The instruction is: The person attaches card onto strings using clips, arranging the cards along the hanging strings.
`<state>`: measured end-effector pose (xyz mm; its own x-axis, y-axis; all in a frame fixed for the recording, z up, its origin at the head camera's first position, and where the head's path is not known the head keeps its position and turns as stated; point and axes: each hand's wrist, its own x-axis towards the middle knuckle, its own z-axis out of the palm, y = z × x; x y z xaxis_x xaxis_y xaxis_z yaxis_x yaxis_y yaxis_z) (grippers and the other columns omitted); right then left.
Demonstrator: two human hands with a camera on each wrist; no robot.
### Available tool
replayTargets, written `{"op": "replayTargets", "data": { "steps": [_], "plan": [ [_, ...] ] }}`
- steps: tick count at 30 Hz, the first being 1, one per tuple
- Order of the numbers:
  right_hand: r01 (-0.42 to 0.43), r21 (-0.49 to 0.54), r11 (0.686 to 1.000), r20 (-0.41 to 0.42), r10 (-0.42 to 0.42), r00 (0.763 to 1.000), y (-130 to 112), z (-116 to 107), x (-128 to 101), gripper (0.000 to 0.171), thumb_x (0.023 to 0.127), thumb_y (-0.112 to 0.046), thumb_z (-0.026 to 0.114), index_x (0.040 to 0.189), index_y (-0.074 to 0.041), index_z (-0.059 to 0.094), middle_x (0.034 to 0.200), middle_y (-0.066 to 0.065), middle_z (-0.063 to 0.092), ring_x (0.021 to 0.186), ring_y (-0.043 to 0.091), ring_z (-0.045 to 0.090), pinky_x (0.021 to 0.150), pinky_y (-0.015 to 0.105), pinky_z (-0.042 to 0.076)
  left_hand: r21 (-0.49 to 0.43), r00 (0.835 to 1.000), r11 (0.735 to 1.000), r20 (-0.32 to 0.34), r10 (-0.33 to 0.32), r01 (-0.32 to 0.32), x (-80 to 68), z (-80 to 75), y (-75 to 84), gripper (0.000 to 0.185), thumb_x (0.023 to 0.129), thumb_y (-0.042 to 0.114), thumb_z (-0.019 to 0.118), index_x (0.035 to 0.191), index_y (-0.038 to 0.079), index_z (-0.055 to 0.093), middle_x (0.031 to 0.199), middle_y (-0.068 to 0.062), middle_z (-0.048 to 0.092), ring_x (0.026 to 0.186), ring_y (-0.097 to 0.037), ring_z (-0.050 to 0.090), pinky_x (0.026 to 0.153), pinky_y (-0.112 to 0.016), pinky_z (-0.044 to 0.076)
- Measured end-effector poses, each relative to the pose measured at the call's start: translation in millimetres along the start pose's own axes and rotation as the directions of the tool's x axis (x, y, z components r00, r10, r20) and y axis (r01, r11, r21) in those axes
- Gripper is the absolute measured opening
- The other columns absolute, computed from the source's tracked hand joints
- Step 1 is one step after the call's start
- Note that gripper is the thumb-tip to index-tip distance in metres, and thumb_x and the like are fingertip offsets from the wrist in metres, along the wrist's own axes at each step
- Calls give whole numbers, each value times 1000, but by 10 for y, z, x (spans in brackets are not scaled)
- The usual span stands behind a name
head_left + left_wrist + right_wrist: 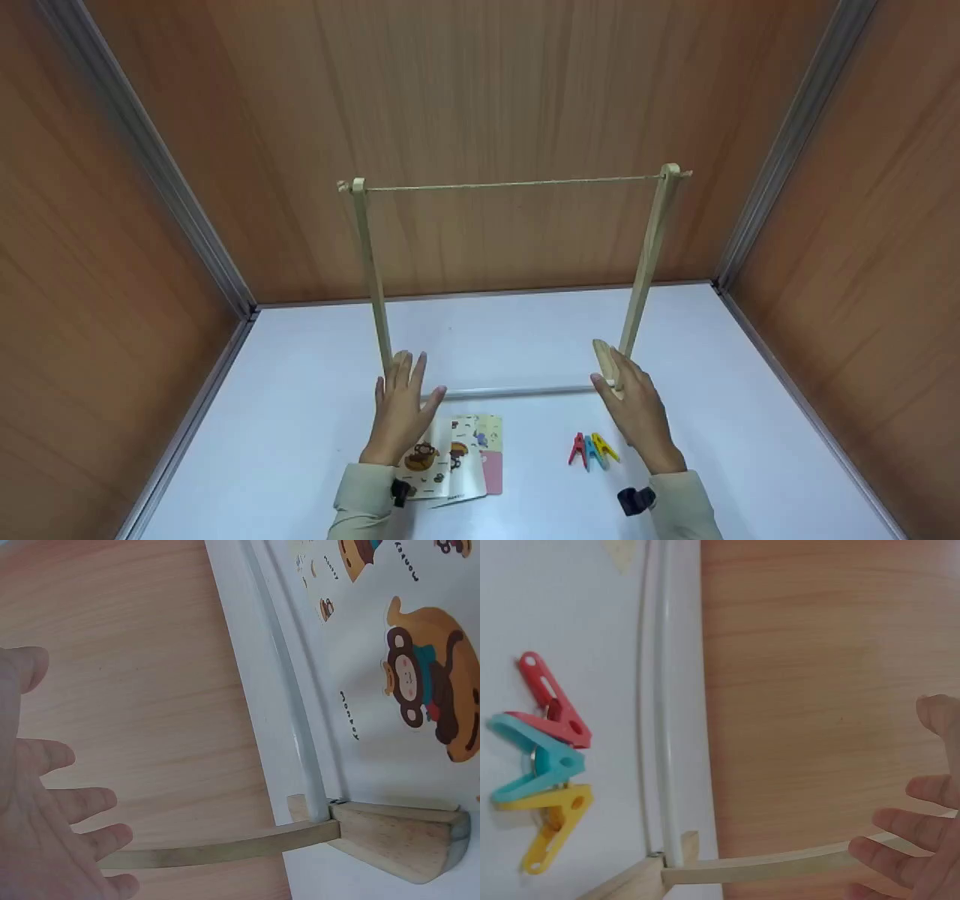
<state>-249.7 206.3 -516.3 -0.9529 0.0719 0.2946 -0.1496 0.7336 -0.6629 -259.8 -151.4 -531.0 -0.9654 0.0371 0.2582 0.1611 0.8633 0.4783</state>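
Wood-grain walls (525,112) with metal corner strips (150,157) enclose a white tabletop (750,390).

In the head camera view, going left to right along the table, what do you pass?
Left hand → picture cards → red, blue and yellow clothespins → right hand.

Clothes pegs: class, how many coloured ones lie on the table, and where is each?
3, touching in a row just left of the right hand: red peg outermost, blue peg in the middle, yellow peg nearest the hand. None appear hidden.
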Motion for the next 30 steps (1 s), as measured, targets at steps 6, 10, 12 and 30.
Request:
{"op": "replayTargets", "data": {
  "steps": [6,10,12,30],
  "plan": [
    [-109,125,986,42,105,994,137,35,-76,59,94,-41,60,141,-8,47,136,20,52,124,41,50,100,59,40,-107,997,993,69,-33,40,-20,25,-164,56,97,36,55,144,8,41,145,-18,44,137,-40,33,114,-57,17],
    [-128,149,980,33,125,992,249,103,-145,48,92,-28,65,132,-3,55,124,18,61,113,36,58,94,53,46,-139,990,987,126,-68,85,-37,52,-267,50,97,33,55,139,7,48,138,-17,52,132,-39,41,110,-56,22],
    [-131,145,981,34,128,991,303,132,-178,43,91,-24,66,127,-2,59,119,17,63,107,34,60,90,49,50,-151,985,983,152,-84,107,-42,74,-315,46,96,32,56,136,7,52,135,-17,55,129,-38,44,108,-55,24],
    [-285,109,952,217,257,942,632,230,-454,38,85,-25,73,113,0,67,102,12,68,90,21,62,78,37,52,-138,948,973,284,-143,187,-72,200,-610,34,93,21,62,125,9,61,126,-13,61,112,-34,50,94,-54,37]
  ]
}}
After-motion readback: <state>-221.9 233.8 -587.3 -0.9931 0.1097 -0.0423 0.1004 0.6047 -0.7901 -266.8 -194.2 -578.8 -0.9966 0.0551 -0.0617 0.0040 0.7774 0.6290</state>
